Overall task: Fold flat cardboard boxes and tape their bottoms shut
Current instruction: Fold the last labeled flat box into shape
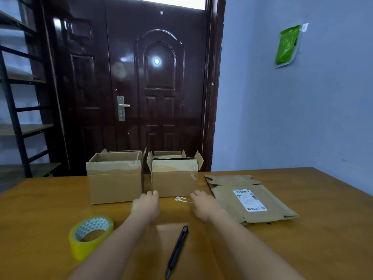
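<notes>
Both hands' grip slack, empty, left hand [145,206] & right hand [203,205] near small box [174,178] bottom edge

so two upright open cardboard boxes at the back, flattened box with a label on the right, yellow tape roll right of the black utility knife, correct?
Not quite: the head view shows the yellow tape roll left of the black utility knife. The rest holds.

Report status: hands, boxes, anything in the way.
Both hands open: left hand and right hand at the right box. Two boxes up, left box beside it; flat box waiting. Tape and knife near, nothing blocking.
</notes>
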A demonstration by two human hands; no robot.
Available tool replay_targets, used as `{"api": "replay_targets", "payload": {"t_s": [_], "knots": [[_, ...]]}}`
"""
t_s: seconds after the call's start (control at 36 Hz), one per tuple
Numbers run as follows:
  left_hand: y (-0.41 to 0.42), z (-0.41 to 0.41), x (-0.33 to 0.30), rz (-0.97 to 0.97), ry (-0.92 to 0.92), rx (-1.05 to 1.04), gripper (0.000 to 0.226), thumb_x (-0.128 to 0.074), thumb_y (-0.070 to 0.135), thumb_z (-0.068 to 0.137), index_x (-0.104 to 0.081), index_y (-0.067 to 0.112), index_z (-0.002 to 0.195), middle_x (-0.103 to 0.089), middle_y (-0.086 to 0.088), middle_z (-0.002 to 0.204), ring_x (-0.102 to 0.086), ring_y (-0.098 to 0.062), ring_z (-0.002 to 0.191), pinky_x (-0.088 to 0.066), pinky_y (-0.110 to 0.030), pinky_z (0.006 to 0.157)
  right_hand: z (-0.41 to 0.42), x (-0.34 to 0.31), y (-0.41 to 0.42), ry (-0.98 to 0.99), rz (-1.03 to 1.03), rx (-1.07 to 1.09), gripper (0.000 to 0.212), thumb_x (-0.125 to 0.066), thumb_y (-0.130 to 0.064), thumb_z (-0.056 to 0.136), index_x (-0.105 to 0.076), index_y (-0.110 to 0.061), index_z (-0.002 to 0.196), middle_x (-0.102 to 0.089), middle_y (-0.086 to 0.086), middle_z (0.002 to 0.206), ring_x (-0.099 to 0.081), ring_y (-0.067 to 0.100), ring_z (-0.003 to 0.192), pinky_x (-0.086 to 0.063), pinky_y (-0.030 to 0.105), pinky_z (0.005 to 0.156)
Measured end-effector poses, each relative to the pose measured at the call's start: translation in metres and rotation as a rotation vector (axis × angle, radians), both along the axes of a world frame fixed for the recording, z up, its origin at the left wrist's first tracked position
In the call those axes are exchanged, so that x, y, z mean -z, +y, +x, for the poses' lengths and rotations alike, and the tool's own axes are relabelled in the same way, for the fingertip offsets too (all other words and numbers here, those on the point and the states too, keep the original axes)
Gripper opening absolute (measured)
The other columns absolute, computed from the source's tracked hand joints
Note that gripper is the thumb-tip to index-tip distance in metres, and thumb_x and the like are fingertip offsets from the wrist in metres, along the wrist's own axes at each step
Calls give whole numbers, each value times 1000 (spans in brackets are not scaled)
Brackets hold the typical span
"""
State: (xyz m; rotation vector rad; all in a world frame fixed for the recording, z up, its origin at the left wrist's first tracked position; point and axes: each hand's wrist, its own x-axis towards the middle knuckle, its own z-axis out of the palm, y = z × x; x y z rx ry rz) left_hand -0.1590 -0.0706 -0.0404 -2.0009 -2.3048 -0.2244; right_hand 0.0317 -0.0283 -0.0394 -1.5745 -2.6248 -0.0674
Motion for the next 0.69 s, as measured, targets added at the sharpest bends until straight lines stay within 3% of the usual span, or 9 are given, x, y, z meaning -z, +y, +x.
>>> {"api": "replay_targets", "payload": {"t_s": [0.22, 0.36, 0.53, 0.69], "knots": [[-1, 37, -2, -45, -12, 63, 38, -46, 23, 92, -41, 15, 129, -51, -6, 128, -50, -25, 116, -45, -33, 85, 26, -7, -5, 27, -45, 51, 41, -47, -8, 91, -44, -9, 132, -45, 9, 133, -44, 27, 120, -41, 38, 98], [6, 70, 2, -93, -30, 125, 39, -45, 24, 94, -40, 16, 132, -50, -5, 130, -49, -24, 117, -45, -33, 85, 59, -10, -9, 65, -103, 155, 47, -44, -3, 91, -38, -7, 137, -37, 9, 142, -46, 30, 121, -43, 36, 87], [18, 108, 9, -115, -28, 186, 46, -47, 23, 94, -37, 14, 138, -48, -5, 136, -49, -23, 121, -47, -33, 89, 104, -3, -3, 76, -123, 271, 45, -42, -3, 89, -40, -10, 134, -42, 8, 134, -45, 28, 119, -43, 40, 93], [34, 138, 16, -137, -78, 255, 52, -46, 28, 94, -32, 14, 142, -39, -5, 145, -46, -24, 126, -44, -36, 96, 149, 3, 4, 241, -201, 443, 51, -44, -17, 92, -32, -11, 141, -30, 6, 147, -38, 26, 130, -40, 37, 99]]}}
